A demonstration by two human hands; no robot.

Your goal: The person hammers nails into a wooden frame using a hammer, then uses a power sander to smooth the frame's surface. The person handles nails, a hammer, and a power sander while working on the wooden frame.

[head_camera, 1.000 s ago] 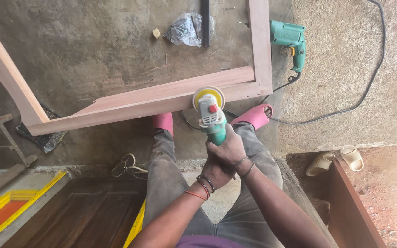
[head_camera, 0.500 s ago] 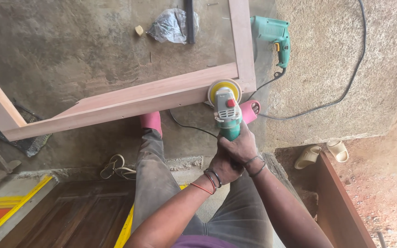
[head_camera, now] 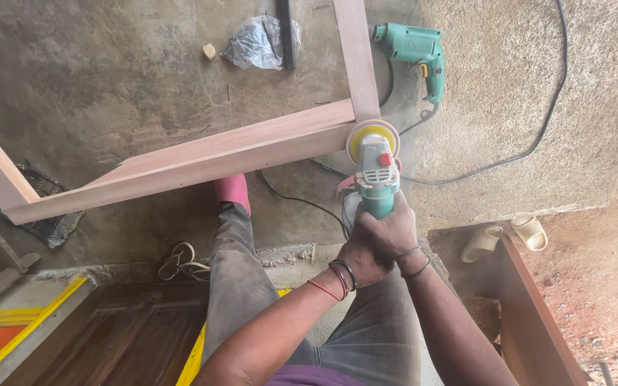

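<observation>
Gripping the green angle grinder (head_camera: pixel 375 179) by its body, the right hand (head_camera: pixel 395 230) and the left hand (head_camera: pixel 361 259) are both closed tight around it, the left tucked just below and behind the right. Ahead of the grip, the grinder's yellow sanding disc (head_camera: pixel 368 136) sits on the corner joint of the wooden frame (head_camera: pixel 216 154), where the long rail meets the upright rail.

Compared with half a second ago, the disc has slid a little farther along the rail, away from the person's left side, and now rests right at the corner instead of just short of it. The hands have kept the same two-handed clasp. A haze of dust hangs around the disc.

Beyond the grip, past the corner, a green power drill (head_camera: pixel 413 50) lies on the concrete floor (head_camera: pixel 109 86), with a black cable (head_camera: pixel 523 146) curving off to the right-hand side. Further out and to the left of the grip lie a crumpled plastic bag (head_camera: pixel 255 43) and a small wood block (head_camera: pixel 209 51). Just left of the hands, a pink sandal (head_camera: pixel 232 191) on the person's foot is planted against the frame's rail. To the right of the grip a pair of pale slippers (head_camera: pixel 506 238) rests near a wooden board (head_camera: pixel 538 322).
</observation>
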